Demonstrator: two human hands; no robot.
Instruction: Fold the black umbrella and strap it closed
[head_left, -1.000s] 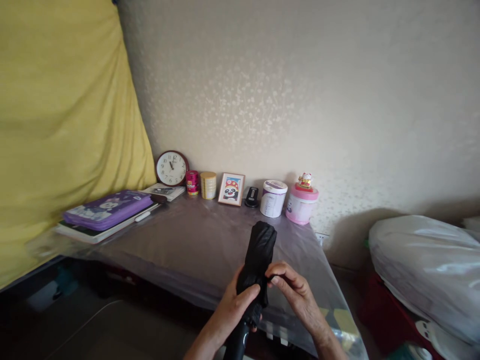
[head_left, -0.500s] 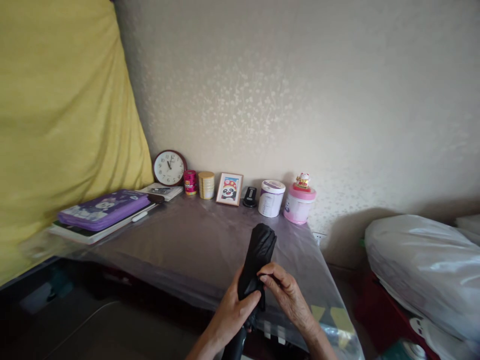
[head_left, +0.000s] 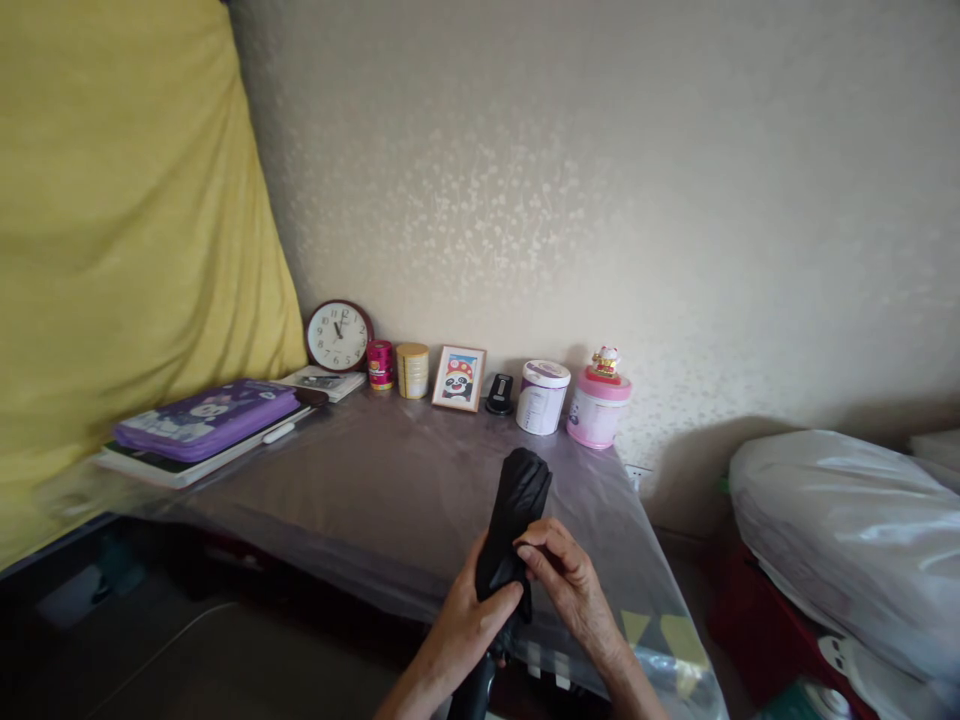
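Note:
A folded black umbrella (head_left: 517,500) slants upward in front of the table's near edge, its handle (head_left: 474,690) pointing down toward me. My left hand (head_left: 469,615) is wrapped round its lower canopy, the thumb lying across the front. With thumb and forefinger pinched together, my right hand (head_left: 566,575) touches the canopy's right side. What the pinch holds looks like a thin dark edge or strap of the umbrella, mostly hidden by the fingertips.
Behind the umbrella, a plastic-covered table (head_left: 360,470) carries a clock (head_left: 339,336), a panda picture frame (head_left: 459,378), a white tub (head_left: 543,398) and a pink tub (head_left: 598,410) along the wall. A purple case (head_left: 206,420) lies left; a plastic-wrapped bundle (head_left: 847,540) stands right.
My right hand has shifted slightly up and left along the umbrella, still pinching. My left hand keeps its hold, and the umbrella has barely moved.

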